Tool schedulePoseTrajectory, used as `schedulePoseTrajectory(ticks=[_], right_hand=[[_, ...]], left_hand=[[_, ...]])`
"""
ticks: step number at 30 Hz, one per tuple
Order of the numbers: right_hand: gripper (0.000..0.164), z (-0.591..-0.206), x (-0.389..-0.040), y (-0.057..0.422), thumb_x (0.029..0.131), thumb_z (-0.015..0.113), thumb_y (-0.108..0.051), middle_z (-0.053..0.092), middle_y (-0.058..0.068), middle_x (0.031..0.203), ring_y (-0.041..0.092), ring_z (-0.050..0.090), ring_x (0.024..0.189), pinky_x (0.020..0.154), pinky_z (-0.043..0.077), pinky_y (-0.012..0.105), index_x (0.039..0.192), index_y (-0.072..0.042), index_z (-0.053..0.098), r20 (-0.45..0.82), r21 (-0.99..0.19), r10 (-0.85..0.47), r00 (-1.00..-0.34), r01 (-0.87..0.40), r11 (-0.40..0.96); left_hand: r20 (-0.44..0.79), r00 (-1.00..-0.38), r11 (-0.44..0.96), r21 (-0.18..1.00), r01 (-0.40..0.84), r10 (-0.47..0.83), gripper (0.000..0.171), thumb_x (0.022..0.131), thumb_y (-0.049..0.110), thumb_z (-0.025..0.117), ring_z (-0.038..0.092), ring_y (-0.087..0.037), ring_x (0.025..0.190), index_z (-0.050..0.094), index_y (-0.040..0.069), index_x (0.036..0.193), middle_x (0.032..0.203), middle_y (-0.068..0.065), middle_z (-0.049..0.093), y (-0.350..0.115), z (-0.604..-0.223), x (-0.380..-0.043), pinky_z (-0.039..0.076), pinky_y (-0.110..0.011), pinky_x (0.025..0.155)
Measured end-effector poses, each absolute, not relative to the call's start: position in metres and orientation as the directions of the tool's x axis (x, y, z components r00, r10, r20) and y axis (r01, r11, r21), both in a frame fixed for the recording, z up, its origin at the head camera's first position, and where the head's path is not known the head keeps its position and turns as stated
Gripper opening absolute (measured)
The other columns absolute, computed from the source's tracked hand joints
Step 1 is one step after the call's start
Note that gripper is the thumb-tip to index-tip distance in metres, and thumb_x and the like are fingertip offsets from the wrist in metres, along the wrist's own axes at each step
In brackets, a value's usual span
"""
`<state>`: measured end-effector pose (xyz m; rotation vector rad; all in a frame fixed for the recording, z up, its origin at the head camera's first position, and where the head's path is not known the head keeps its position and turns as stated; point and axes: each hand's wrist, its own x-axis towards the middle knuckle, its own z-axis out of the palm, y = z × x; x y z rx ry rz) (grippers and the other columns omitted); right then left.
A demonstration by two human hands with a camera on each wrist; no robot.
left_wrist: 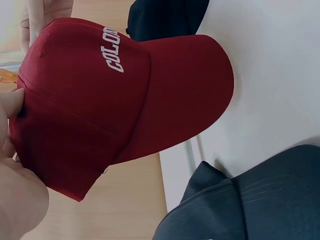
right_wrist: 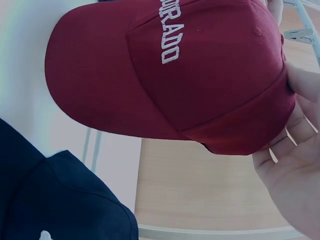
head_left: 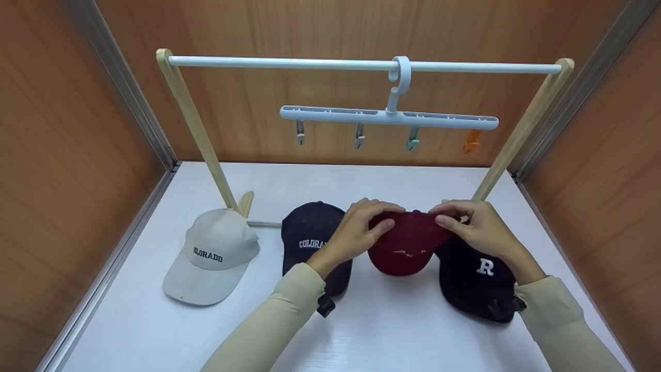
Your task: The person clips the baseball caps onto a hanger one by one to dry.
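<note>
A dark red baseball cap [head_left: 403,237] with white lettering hangs brim down between both hands, raised over the white table. My left hand [head_left: 364,227] pinches its crown at the left side, thumb in front. On the opposite side my right hand [head_left: 477,227] pinches the crown the same way. The wrist views show the brim pointing away from the palms and the cap's crown [left_wrist: 75,90] held at its top and back. Beneath the left wrist lies a navy cap [head_left: 310,222]; under the right wrist lies a black cap [head_left: 477,284] with a white R.
A light grey cap [head_left: 206,258] lies at the left. Behind stands a rack with a white rail [head_left: 289,63] and wooden legs [head_left: 199,129]. From the rail hangs a white hanger [head_left: 387,118] with grey, teal and orange clips [head_left: 471,142]. Wood-grain panels [head_left: 62,129] enclose the table [head_left: 392,330].
</note>
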<state>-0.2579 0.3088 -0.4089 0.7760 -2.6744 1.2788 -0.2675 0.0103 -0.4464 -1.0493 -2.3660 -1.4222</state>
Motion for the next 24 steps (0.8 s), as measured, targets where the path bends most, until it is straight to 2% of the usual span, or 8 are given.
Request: schedulePoseTrajectory(ticks=[6, 14, 24], right_hand=[[0.015, -0.406, -0.256, 0.311, 0.103, 0.073, -0.016, 0.078, -0.006, 0.105, 0.013, 0.070, 0.086, 0.070, 0.058, 0.023, 0.113, -0.022, 0.081, 0.317, -0.663, -0.398, -0.861, -0.501, 0.556], [0.014, -0.404, -0.257, 0.316, 0.102, 0.073, -0.016, 0.079, -0.008, 0.105, 0.009, 0.070, 0.092, 0.077, 0.055, 0.016, 0.112, -0.023, 0.082, 0.355, -0.615, -0.387, -0.851, -0.525, 0.589], [0.012, -0.396, -0.258, 0.321, 0.102, 0.073, -0.017, 0.078, -0.007, 0.101, 0.011, 0.067, 0.083, 0.074, 0.050, 0.017, 0.111, -0.022, 0.080, 0.352, -0.589, -0.374, -0.858, -0.514, 0.623]], left_hand=[[0.500, -0.710, 0.288, 0.677, 0.677, 0.496, 0.030, 0.107, 0.019, 0.065, 0.059, -0.007, 0.110, 0.073, 0.025, 0.135, 0.125, 0.012, 0.074, 0.012, -0.442, -0.269, 0.046, -0.034, 0.099], [0.517, -0.694, 0.292, 0.654, 0.698, 0.501, 0.031, 0.108, 0.018, 0.064, 0.059, -0.007, 0.111, 0.072, 0.023, 0.137, 0.123, 0.010, 0.074, 0.017, -0.437, -0.269, 0.047, -0.029, 0.099], [0.551, -0.675, 0.325, 0.603, 0.729, 0.491, 0.029, 0.107, 0.016, 0.066, 0.058, -0.006, 0.106, 0.074, 0.023, 0.134, 0.119, 0.009, 0.074, 0.026, -0.427, -0.272, 0.045, -0.025, 0.093]])
